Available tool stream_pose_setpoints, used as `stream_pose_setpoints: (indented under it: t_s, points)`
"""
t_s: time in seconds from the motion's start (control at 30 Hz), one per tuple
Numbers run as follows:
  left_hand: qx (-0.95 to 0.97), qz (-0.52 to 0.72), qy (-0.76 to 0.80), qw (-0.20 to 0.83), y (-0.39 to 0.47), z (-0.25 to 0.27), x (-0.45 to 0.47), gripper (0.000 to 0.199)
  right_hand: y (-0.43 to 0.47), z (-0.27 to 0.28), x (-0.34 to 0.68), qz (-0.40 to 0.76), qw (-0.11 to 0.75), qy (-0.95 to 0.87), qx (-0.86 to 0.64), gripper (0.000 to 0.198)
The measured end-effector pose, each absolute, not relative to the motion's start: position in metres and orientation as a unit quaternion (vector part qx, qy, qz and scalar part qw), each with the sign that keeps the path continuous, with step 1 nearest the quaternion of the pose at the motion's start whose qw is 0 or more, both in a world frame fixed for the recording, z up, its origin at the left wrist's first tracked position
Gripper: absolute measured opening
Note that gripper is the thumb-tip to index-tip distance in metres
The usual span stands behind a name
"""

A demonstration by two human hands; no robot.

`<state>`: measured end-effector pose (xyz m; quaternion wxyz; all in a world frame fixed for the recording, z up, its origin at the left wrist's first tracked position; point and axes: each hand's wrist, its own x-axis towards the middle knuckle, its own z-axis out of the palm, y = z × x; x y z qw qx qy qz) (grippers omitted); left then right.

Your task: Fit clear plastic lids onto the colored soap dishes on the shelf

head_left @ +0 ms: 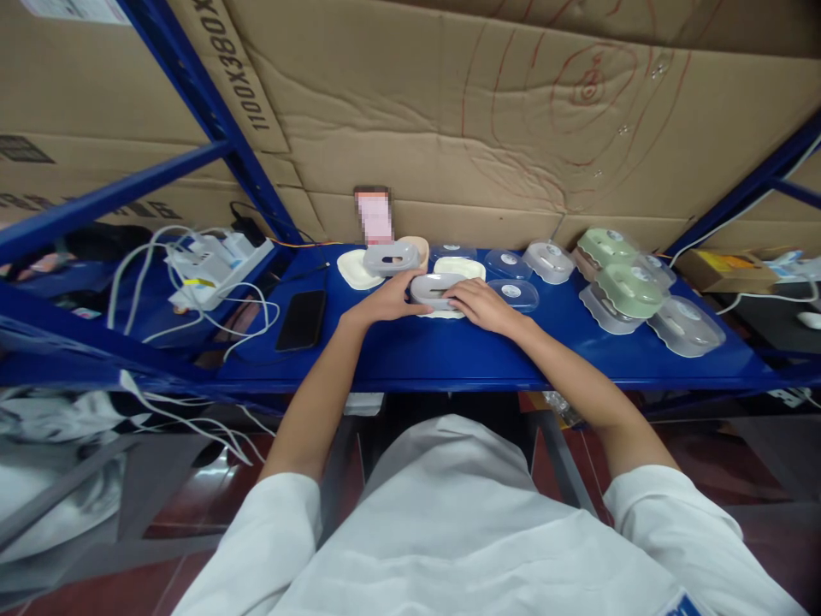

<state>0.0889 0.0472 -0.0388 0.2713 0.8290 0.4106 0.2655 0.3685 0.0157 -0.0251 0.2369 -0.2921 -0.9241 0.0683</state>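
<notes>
On the blue shelf in front of me is a grey oval plastic case with a slot in its top. My left hand grips its left end, thumb along the near side. The fingers of my right hand are bent over its right end, close to the slot. A cream-coloured piece shows under the case's near edge. Just behind, a similar grey slotted piece lies over cream and beige parts. Another cream oval tray sits behind my right hand.
Clear lids lie right of my hands. Farther right are stacked green and clear cases and a cardboard box. To the left are a black phone and a white power strip with cables. A lit phone leans against the cardboard.
</notes>
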Motion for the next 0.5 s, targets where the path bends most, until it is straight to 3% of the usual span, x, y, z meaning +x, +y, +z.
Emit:
stream_pose_setpoints:
  t_s: [0.1, 0.2, 0.33, 0.5]
  points:
    - [0.835, 0.261, 0.403, 0.269, 0.047, -0.037, 0.089, 0.083, 0.020, -0.022, 0.377, 0.062, 0.252, -0.919, -0.296, 0.035]
    - [0.850, 0.237, 0.397, 0.253, 0.045, -0.035, 0.089, 0.062, 0.029, -0.022, 0.389, 0.065, 0.226, -0.924, -0.300, 0.046]
    - [0.864, 0.250, 0.391, 0.197, 0.038, -0.031, 0.092, 0.041, 0.039, -0.026, 0.398, 0.095, 0.195, -0.937, -0.273, 0.041]
    - [0.887, 0.224, 0.364, 0.176, 0.032, -0.029, 0.100, 0.031, 0.036, -0.027, 0.394, 0.052, 0.186, -0.940, -0.281, 0.039]
